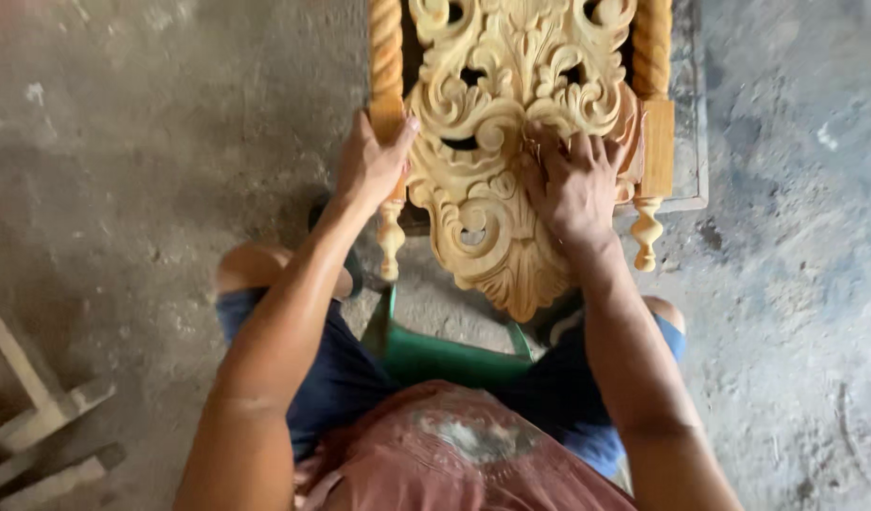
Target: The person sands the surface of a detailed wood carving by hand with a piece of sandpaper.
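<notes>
Between the knees, a carved panel (pixel 497 142) lies with its long axis running straight away from the person, its pointed end overhanging a green stool (pixel 435 355). Left hand (pixel 369 170) is closed around the left twisted post (pixel 386 66). Right hand (pixel 572 185) presses flat on the scrollwork, fingers bent; whether it holds anything cannot be told. Concrete floor (pixel 151 170) lies on both sides; wooden scraps (pixel 38 426) sit far left.
</notes>
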